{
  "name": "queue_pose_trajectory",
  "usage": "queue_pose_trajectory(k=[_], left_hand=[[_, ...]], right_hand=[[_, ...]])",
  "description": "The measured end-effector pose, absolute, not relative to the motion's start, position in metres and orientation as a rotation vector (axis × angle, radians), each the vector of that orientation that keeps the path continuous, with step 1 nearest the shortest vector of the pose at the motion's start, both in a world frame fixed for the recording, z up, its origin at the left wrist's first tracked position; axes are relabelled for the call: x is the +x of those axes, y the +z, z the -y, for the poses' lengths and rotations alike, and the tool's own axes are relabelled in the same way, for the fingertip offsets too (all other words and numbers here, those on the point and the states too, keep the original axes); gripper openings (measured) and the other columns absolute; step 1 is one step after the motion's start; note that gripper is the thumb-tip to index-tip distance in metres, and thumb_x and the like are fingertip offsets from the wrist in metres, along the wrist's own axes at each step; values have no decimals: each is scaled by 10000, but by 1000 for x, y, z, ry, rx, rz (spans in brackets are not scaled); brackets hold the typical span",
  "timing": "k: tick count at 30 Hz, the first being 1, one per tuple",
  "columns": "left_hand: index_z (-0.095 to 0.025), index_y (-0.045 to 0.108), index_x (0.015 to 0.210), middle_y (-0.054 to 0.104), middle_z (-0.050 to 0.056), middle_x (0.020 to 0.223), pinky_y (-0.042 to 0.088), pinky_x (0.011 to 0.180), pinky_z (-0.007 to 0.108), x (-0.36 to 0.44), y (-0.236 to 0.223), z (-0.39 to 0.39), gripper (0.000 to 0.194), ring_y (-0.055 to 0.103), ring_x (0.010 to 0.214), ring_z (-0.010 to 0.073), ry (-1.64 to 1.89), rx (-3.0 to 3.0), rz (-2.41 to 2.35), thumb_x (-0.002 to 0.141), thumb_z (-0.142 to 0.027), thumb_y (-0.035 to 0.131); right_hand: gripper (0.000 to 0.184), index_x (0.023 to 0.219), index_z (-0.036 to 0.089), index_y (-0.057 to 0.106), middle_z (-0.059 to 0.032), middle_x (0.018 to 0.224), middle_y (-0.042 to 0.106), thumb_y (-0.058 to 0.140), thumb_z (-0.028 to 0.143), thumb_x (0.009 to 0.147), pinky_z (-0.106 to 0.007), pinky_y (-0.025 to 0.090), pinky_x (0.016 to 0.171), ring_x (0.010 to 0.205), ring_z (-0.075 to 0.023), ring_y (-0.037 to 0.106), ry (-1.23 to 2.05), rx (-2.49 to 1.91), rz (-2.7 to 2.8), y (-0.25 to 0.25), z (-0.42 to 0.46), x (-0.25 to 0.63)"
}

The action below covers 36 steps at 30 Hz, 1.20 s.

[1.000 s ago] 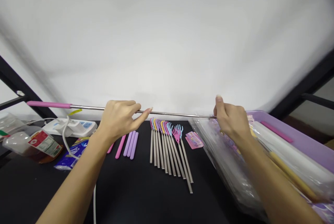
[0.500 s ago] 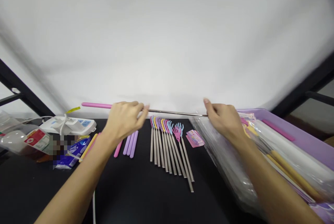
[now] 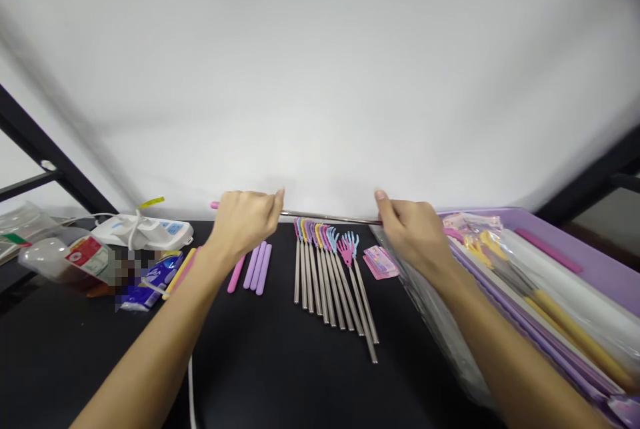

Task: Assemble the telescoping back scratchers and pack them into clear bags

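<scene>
Slim steel rod with pink tip (image 3: 330,218) at twelve o'clock; right hand (image 3: 413,232) pinches its end; left hand (image 3: 245,224) hold unclear; a slip risks striking pastel-headed steel back-scratchers (image 3: 325,276).

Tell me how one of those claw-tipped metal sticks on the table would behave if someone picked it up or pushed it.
The pink-clawed back scratcher would probably feel stiff, since its metal shaft lies dead straight. Its slim, round shaft might roll if pushed across the black table. The thin-fingered pink claw looks like the most fragile part, likely to snap first.
</scene>
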State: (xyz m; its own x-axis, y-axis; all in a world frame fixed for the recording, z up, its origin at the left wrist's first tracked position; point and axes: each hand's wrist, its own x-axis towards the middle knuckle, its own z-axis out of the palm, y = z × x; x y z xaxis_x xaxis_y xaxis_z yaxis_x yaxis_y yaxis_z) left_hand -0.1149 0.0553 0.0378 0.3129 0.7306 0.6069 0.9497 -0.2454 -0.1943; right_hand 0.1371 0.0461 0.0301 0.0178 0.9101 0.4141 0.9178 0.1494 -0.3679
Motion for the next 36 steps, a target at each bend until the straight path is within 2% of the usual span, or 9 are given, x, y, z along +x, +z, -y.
queue_pose_trajectory(k=[6, 11, 14, 19, 23, 27, 30, 32, 36], left_hand=[[-158, 577, 539, 608, 52, 508, 125, 521, 309, -92, 21, -49, 604, 527, 441, 152, -619, -2176, 1369, 1025, -380, 294], [-161, 528, 504, 576, 55, 472, 170, 520, 305, -115, 31, -57, 565, 498, 433, 145, -703, -2065, 1414, 1009, -338, 346], [-166, 527, 517, 544, 40, 446, 193, 514, 308, -111, 30, -55, 554, 475, 411, 137, -768, -2070, 1418, 1014, -324, 340], [-159, 597, 662, 617, 35, 563, 274, 505, 301, -63, 8, -38, 479, 529, 455, 143, -846, -2302, 1251, 1024, -260, 298], [-153, 592, 680, 606, 27, 588, 318, 523, 300, -53, 5, -38, 478, 538, 494, 139, -808, -2427, 1083, 1029, -225, 273], [-166, 568, 622, 577, 24, 547, 277, 512, 299, -92, 21, -53, 472, 504, 470, 132, -736, -2355, 1113, 1013, -280, 330], [-173, 529, 539, 551, 31, 478, 244, 521, 299, -125, 32, -62, 488, 493, 445, 135, -753, -2129, 1347, 986, -297, 379], [-172, 532, 520, 562, 48, 470, 209, 522, 306, -130, 35, -63, 507, 509, 449, 148, -729, -1984, 1444, 982, -311, 377], [-168, 589, 580, 603, 50, 503, 165, 513, 307, -111, 31, -58, 514, 519, 443, 145, -648, -1998, 1433, 1001, -325, 340]], right_hand=[[660, 545, 207, 508, -39, 497, 528, 188, 553, 1007, -302, 221, 569, 498, -149, 418, 37, -1624, 2011, 30, -37, 114], [600, 565, 204, 541, -46, 531, 557, 283, 543, 988, -305, 184, 553, 494, -153, 416, -185, -1793, 2079, 41, -42, 141], [642, 552, 203, 535, -43, 498, 538, 222, 529, 1008, -305, 197, 553, 492, -154, 439, -177, -1721, 2022, 42, -41, 141], [617, 748, 198, 673, -58, 571, 650, 197, 472, 1027, -321, 194, 561, 498, -168, 520, -201, -1518, 2153, 29, -33, 107], [687, 668, 191, 654, -72, 587, 665, 146, 472, 1034, -320, 225, 569, 518, -166, 546, -121, -1525, 2177, 24, -35, 104], [700, 600, 198, 613, -65, 540, 618, 159, 524, 1022, -311, 261, 577, 531, -169, 542, -58, -1623, 2117, 33, -49, 135], [675, 588, 192, 622, -107, 579, 632, 213, 529, 1006, -316, 272, 578, 586, -212, 570, -159, -1886, 2039, 40, -58, 159], [639, 658, 176, 675, -137, 644, 664, 247, 500, 1004, -322, 276, 591, 625, -235, 590, -216, -2007, 2065, 39, -59, 163], [593, 824, 178, 721, -142, 754, 699, 263, 508, 1004, -320, 283, 615, 690, -244, 614, -259, -1904, 2165, 34, -53, 148]])
